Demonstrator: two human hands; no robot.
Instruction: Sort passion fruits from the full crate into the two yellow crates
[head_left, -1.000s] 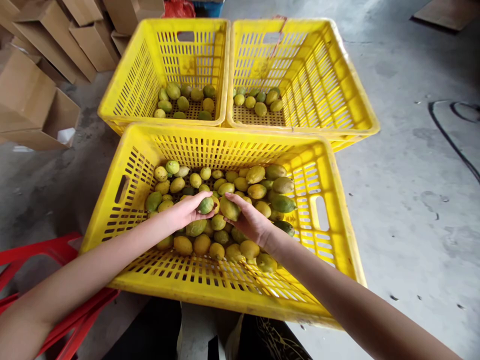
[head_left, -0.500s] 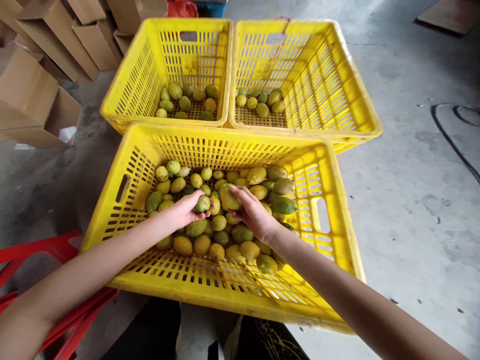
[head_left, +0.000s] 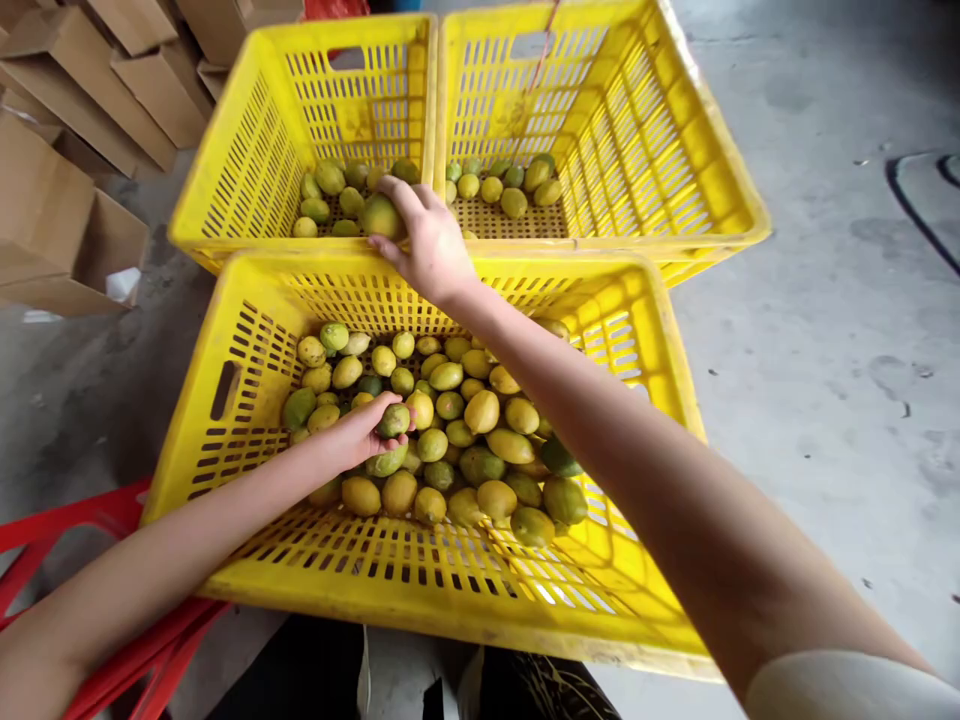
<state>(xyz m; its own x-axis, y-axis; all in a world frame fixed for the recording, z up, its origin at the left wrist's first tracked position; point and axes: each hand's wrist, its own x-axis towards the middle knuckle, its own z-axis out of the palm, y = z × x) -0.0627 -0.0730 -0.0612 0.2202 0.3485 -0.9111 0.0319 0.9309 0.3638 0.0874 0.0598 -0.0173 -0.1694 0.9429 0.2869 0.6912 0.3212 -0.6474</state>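
My left hand [head_left: 373, 428] is closed round a small green lemon [head_left: 393, 421], low over the fruit in the near yellow crate [head_left: 247, 560]. Green and yellow lemons [head_left: 481, 411] lie spread over that crate's floor. My right hand [head_left: 429, 238] grips a larger greenish lemon [head_left: 382, 217] over the front rim of the back left crate [head_left: 259, 140]. Several lemons [head_left: 330, 177] rest on the floor of that crate, partly hidden behind the held one.
The back right crate [head_left: 637, 110] stands against the left one and holds several lemons [head_left: 514, 203]. Cardboard boxes [head_left: 60, 210] are piled at the left. A red plastic stool [head_left: 82, 515] is at lower left, and a black cable [head_left: 919, 215] lies on the floor at right.
My right hand has lifted the larger lemon from the near crate and moved it forward and left to the back left crate. My left hand stays over the near crate, still holding its lemon.
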